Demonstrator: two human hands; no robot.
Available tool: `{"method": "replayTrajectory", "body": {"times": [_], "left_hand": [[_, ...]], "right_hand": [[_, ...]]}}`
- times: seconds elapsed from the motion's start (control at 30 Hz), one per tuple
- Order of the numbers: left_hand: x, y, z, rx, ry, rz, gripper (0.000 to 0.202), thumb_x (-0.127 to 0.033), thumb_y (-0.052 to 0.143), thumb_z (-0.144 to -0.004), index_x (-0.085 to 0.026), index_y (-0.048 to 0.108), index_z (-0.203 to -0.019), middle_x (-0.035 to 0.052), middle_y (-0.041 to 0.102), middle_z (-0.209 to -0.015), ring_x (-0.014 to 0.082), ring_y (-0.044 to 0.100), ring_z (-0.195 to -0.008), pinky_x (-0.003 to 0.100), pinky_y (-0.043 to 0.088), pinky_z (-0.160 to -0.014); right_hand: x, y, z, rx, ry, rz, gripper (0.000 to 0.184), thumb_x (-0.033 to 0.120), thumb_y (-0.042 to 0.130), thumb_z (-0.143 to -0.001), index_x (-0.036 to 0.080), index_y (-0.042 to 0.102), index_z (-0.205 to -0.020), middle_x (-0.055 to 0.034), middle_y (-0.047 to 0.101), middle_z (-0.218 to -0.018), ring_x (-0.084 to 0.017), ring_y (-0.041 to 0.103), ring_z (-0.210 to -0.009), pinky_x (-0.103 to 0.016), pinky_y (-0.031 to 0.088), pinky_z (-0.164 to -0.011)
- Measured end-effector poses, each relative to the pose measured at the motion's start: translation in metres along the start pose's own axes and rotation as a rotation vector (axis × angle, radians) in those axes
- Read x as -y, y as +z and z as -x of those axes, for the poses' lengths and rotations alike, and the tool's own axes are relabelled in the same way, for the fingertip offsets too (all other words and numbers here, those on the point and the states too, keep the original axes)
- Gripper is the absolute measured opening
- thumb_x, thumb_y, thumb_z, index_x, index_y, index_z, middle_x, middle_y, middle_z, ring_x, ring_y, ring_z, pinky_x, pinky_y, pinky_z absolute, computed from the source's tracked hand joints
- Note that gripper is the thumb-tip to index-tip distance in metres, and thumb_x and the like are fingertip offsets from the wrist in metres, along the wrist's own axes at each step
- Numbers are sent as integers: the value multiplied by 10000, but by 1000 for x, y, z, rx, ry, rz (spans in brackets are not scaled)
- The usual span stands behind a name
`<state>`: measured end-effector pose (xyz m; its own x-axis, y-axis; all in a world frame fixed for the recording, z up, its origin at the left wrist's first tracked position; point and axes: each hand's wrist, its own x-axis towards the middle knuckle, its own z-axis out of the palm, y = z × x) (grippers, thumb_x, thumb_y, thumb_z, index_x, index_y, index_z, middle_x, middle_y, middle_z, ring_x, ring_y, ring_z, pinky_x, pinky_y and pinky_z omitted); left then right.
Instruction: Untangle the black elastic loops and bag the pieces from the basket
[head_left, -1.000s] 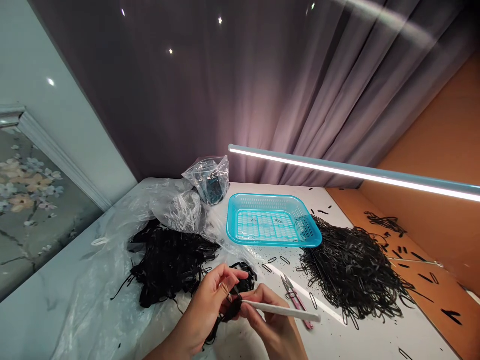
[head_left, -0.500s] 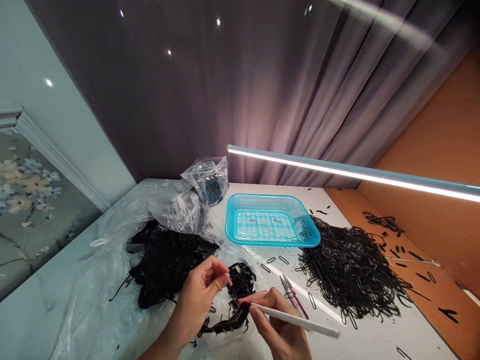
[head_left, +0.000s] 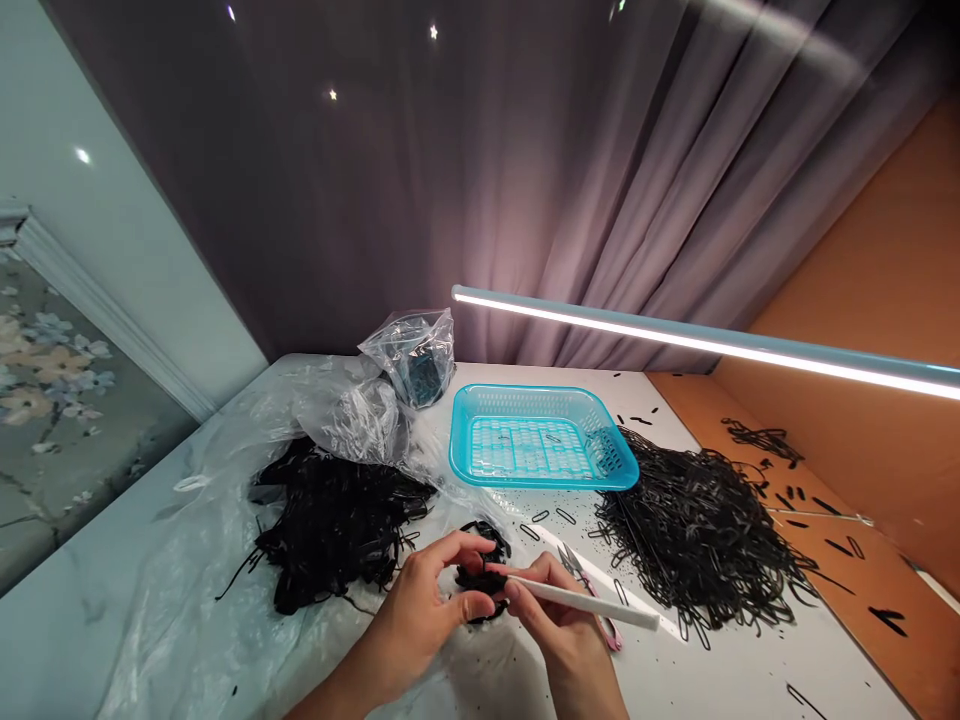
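My left hand (head_left: 426,605) pinches a small clump of black strips (head_left: 478,581) just above the table, fingers curled round it. My right hand (head_left: 559,632) grips a thin white stick-like tool (head_left: 592,603) like a pen, its tip at the clump. A big heap of black strips (head_left: 334,520) lies on clear plastic sheeting to the left of my hands. Another spread heap of thin black loops (head_left: 694,525) lies to the right.
A turquoise plastic basket (head_left: 541,480) stands behind my hands, with a few black loops inside. Small pink-handled snips (head_left: 592,590) lie beside my right hand. A clear bag (head_left: 414,355) sits at the back. A lit lamp bar (head_left: 705,342) hangs over the table.
My left hand closed in on the black clump and lifted it off the table. The right hand brought the white tool's tip back to it. The view shifted slightly.
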<state>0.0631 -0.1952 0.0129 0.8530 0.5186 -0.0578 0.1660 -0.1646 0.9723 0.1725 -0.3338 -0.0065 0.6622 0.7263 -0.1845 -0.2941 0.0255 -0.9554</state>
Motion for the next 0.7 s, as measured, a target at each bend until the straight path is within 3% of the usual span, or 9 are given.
{"method": "replayTrajectory", "body": {"times": [0.17,0.47,0.7], "left_hand": [[-11,5,7,9,-107,202,327,-187,682,-811,-235,646,-1133,1,599,-838,181,589,-831,300,460,-795],[-6,5,6,5,-111,283,329,-210,650,-846,-255,592,-1167,-10,504,-834,151,521,-772,231,443,-599],[-4,7,8,21,-99,323,351,-195,646,-845,-247,585,-1187,-10,487,-842,141,513,-750,234,455,-600]], "right_hand": [[4,1,1,46,25,-83,301,485,746,-784,215,625,-726,-69,736,-975,-289,638,-996,-370,456,-873],[1,-1,0,16,30,-112,315,481,791,-739,193,662,-728,-80,732,-918,-263,675,-851,-338,489,-754],[0,-3,0,80,38,-93,251,444,759,-794,206,681,-805,-70,740,-923,-250,672,-861,-332,463,-775]]}}
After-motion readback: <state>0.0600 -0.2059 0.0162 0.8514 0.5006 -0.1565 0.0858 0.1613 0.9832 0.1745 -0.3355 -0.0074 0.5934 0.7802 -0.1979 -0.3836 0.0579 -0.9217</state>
